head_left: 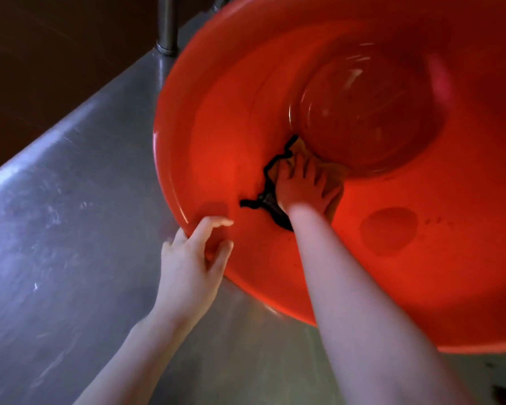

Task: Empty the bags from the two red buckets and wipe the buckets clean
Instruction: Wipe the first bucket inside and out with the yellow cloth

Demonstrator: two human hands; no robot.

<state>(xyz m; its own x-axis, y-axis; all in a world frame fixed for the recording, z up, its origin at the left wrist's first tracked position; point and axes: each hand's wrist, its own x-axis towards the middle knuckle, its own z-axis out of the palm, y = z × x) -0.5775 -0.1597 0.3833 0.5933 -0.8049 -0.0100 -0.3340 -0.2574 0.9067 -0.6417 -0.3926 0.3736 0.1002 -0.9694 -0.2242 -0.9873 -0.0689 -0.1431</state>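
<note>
A: You've got one steel worktop [70, 229] under you and one red bucket [421, 258] on it, tipped so its mouth faces you.

B: Both your hands are on it. Your left hand [192, 258] curls over the near rim and grips it.

A: Your right hand [303, 187] is inside, fingers spread flat, pressing one yellow cloth [335, 201] with a black edge against the wall just beside the bucket's bottom.
</note>
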